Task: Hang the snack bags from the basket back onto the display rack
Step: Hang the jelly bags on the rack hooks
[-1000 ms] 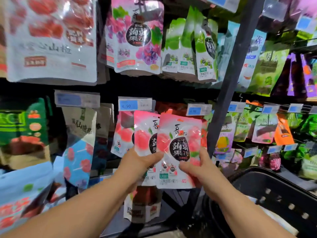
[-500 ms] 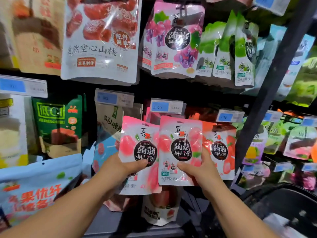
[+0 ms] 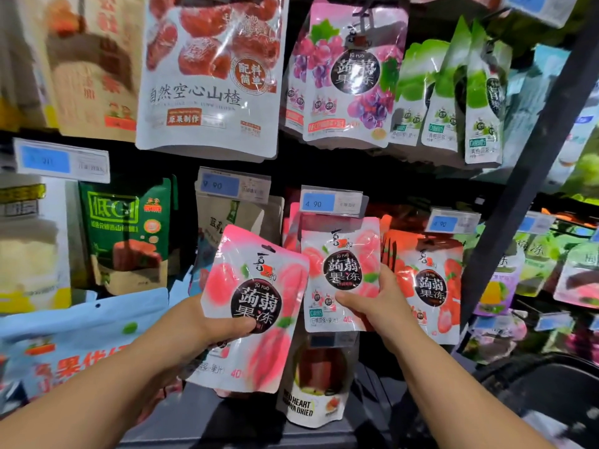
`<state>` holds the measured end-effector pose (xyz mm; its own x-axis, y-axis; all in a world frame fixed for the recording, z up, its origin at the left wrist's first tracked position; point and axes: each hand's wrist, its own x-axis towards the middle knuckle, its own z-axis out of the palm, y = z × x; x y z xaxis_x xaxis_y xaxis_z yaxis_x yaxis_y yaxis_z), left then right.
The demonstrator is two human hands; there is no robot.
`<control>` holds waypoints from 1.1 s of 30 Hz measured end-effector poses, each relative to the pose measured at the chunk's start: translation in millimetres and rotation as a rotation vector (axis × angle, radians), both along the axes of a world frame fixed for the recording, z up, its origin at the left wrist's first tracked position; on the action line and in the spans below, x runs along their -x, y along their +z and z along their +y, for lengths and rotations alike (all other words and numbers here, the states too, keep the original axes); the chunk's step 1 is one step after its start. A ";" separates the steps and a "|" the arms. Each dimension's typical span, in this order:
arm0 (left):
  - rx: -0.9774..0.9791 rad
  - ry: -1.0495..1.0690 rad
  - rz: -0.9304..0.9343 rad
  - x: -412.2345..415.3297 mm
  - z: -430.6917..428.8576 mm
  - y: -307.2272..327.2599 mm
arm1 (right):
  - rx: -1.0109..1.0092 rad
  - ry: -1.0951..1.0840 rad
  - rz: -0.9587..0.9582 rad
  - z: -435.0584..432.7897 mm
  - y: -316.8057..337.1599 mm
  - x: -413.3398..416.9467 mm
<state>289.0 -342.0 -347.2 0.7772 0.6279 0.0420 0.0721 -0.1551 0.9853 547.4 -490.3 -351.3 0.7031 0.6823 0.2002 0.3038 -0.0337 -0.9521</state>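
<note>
Two pink peach jelly bags are in my hands in front of the display rack. My left hand point(image 3: 207, 325) grips the nearer pink bag point(image 3: 256, 296) at its lower left, thumb on the front; the bag tilts to the right. My right hand point(image 3: 372, 303) holds the second pink bag point(image 3: 340, 264) upright by its lower right edge, its top just under the blue price tag point(image 3: 330, 202) of a hook. More pink bags hang behind it. The black basket point(image 3: 551, 387) sits at the lower right, mostly out of view.
Red strawberry jelly bags point(image 3: 428, 280) hang right of my right hand. Purple grape bags point(image 3: 350, 72) and green bags point(image 3: 453, 92) hang above. A dark rack upright point(image 3: 518, 189) slants on the right. A white pouch point(image 3: 317, 396) stands on the shelf below.
The view has moved closer and to the left. My left hand drew its bag down and left, apart from the other. My right hand raised its bag up to the price tag.
</note>
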 end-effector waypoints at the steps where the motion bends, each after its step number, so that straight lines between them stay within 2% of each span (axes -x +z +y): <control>1: 0.008 -0.002 -0.007 0.3 -0.3 0.3 | 0.000 0.002 0.000 1.4 0.6 -0.4; 9: 0.078 -0.047 -0.074 -4.2 -3.4 -1.3 | 0.012 0.018 0.031 12.3 3.6 -6.5; 15: 0.073 -0.018 -0.038 -6.2 -3.4 -1.1 | 0.013 0.021 0.035 23.2 5.8 -10.1; 21: 0.113 -0.006 -0.073 -15.0 -0.3 -8.1 | 0.092 0.010 0.017 27.9 2.0 -10.6; 27: 0.120 -0.009 -0.087 -33.9 -2.0 -14.5 | 0.204 -0.032 -0.124 19.3 -11.0 -9.6; 30: 0.121 -0.024 -0.099 -45.2 -6.0 -16.5 | 0.149 -0.081 -0.197 13.6 -7.7 -1.2; 33: 0.124 -0.024 -0.114 -57.5 -11.5 -18.6 | 0.081 -0.242 -0.380 3.7 -5.4 3.8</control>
